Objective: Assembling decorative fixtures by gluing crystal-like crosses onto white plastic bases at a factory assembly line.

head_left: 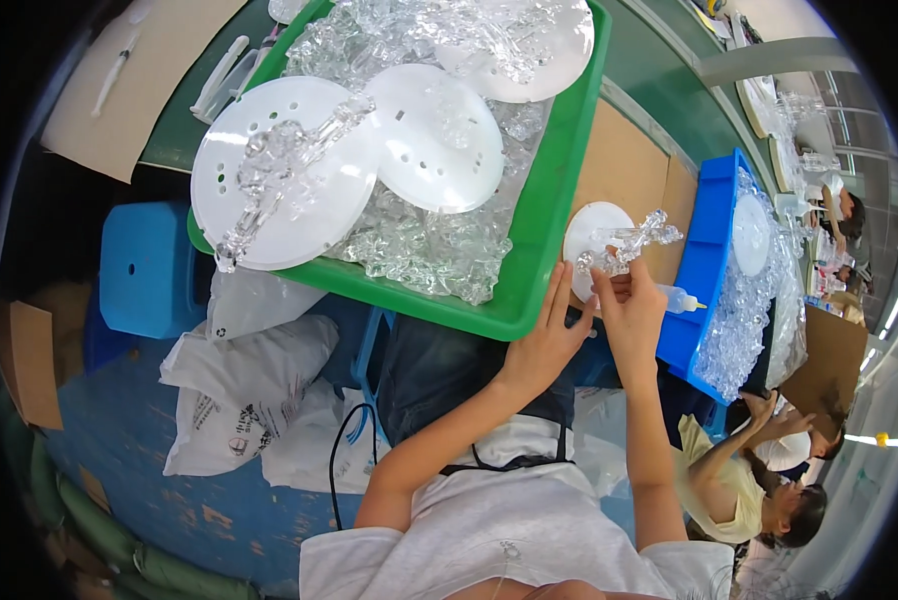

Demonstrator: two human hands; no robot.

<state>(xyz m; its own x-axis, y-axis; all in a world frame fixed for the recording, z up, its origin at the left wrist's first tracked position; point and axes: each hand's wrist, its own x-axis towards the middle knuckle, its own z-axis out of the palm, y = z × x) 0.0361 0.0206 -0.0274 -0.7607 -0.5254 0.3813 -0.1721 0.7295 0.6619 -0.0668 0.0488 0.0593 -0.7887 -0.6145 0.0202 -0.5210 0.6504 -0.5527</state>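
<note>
2 hands close together: left hand (547,345), fingers stretched, at near left edge of 1 small white round plastic disc (587,226); right hand (627,305), fingertips bunched at near side of 1 clear ornate plastic piece (637,240). Clamped or not: cannot tell, either hand. Piece over disc, long axis left-right, outer end pointing right, slightly far. Farther left: 1 green rectangular plastic tray (561,205), 3 large white round discs (439,140).

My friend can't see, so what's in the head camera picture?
A person's left hand and right hand are close together at a small white disc with a clear piece overlapping it. Left, a green tray of clear lumps and large white discs; right, a blue bin.
</note>
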